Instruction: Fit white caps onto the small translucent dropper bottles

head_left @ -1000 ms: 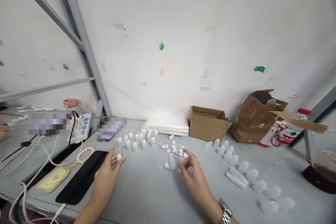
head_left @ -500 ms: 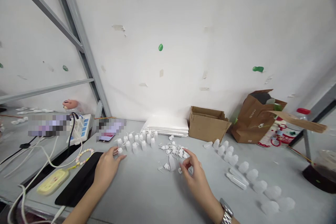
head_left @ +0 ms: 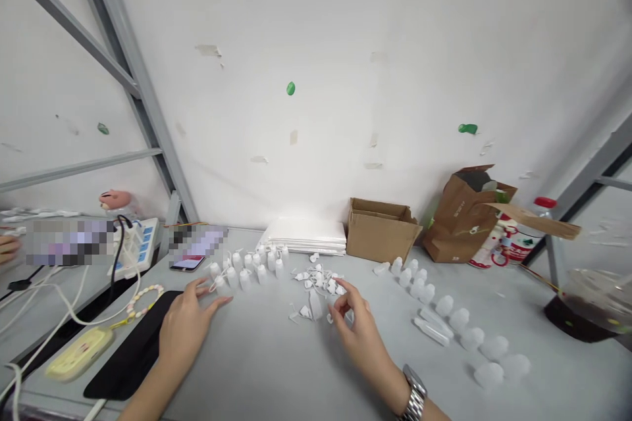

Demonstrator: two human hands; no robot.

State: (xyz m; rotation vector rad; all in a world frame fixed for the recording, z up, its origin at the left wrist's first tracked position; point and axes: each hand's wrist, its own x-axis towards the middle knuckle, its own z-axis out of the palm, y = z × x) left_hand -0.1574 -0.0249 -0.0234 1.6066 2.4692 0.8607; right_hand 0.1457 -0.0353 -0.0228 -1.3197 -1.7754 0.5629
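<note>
My left hand (head_left: 185,323) is open on the left, thumb and forefinger spread. Just beyond it stands a small white capped bottle (head_left: 220,286), apart from the thumb as far as I can see. More such white bottles (head_left: 245,279) stand in rows behind, their caps on thin straps. My right hand (head_left: 359,327) hovers at the near right side of a pile of loose white caps with straps (head_left: 320,278). Its fingers are bent and the thumb stands apart from the forefinger. Some of its fingers are hidden behind the hand.
Cloudy uncapped bottles (head_left: 444,306) form a line on the right, beside two clear tubes (head_left: 432,331). Farther back are a white stack (head_left: 303,237), a cardboard box (head_left: 380,233) and a paper bag (head_left: 451,223). A black pad (head_left: 128,355) lies left. Another person's hand (head_left: 7,248) shows far left.
My left hand has let go of the small white bottle, its fingers opening and drawing back. The bottle stays standing by the rows. The view has swung right; my right hand keeps its pose.
</note>
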